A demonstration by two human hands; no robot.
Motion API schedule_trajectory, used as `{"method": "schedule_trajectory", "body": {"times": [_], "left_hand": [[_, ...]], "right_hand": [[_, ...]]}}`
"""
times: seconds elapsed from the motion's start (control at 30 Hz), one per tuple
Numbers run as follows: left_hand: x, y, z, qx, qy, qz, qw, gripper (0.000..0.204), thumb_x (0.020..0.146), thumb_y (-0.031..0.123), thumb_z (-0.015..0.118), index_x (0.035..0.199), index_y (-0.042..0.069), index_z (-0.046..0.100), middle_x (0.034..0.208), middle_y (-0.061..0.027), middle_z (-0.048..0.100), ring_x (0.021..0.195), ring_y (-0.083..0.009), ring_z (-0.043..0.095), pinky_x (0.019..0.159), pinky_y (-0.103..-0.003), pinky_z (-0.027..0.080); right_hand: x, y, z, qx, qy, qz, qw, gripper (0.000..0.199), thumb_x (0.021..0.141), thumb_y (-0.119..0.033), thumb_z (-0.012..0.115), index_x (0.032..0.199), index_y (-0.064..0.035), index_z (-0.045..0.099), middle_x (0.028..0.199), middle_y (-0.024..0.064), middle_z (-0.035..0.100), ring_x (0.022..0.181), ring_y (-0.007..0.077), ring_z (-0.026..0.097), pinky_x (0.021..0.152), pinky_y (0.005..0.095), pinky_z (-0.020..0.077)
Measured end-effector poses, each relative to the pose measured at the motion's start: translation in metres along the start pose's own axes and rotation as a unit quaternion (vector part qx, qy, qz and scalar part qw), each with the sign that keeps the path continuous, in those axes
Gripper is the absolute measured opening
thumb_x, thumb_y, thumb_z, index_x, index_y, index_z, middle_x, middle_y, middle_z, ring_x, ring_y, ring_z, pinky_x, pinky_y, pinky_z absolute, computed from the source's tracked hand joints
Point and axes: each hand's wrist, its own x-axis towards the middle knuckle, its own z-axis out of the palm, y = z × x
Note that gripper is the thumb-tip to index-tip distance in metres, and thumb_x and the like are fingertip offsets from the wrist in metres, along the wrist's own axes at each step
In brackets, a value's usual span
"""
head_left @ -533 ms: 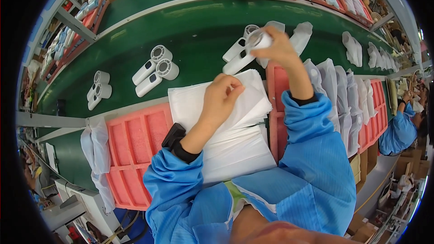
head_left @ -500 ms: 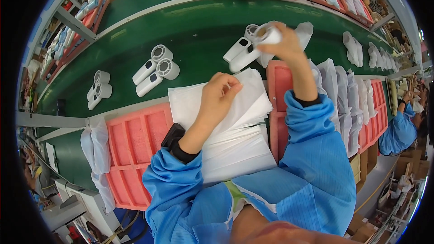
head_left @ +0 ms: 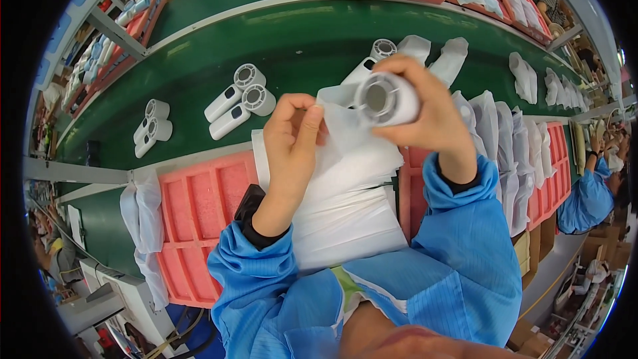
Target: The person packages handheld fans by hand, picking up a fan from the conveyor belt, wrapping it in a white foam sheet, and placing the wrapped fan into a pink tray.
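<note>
Both hands have come up off the bag stack since the earlier frame. Right hand, which was out at the belt gripping a white handheld fan, now holds it closer in, round head end-on to the camera, fingers wrapped fully around the body. Left hand has left the stack and now pinches the edge of a thin white bag between thumb and fingers, the rest of the hand loosely curled. Bag mouth sits right against the fan; cannot tell if the fan is partly inside yet.

Risks, as a judgement: the bag is flimsy and held by one edge only, so the mouth could collapse or slip from the pinch. The fan is held one-handed above the stack, so a loose grip would drop it.

Containers:
- Pink foam tray at left: compartments in view are empty.
- Pink tray at right: filled with bagged units standing in rows.
- Stack of flat white bags lies between the two trays.
- Green conveyor belt carries loose unbagged fans and some bagged ones.
</note>
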Motion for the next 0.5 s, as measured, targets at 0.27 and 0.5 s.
{"method": "schedule_trajectory", "body": {"times": [0.27,0.5], "left_hand": [[-0.002,0.029,-0.005,-0.204,0.041,-0.048,0.977,0.007,0.097,0.007,0.056,0.102,0.004,0.052,0.086,0.0021,0.056,0.079,-0.0052,0.049,0.071,-0.022,0.041],[-0.022,0.028,0.011,0.166,0.006,0.277,0.946,0.033,0.078,-0.007,0.066,0.108,0.004,0.061,0.091,-0.0052,0.059,0.076,-0.0146,0.056,0.063,-0.025,0.046]], "right_hand": [[0.0,-0.008,0.043,-0.019,-0.061,-0.112,0.992,0.072,0.061,0.002,0.075,0.13,0.0003,0.054,0.122,0.016,0.05,0.106,0.0296,0.056,0.09,0.0342,0.0464],[-0.003,-0.008,0.052,-0.088,-0.023,-0.131,0.987,0.077,0.06,0.004,0.076,0.133,-0.001,0.053,0.121,0.0164,0.05,0.103,0.0311,0.056,0.086,0.0349,0.048]]}}
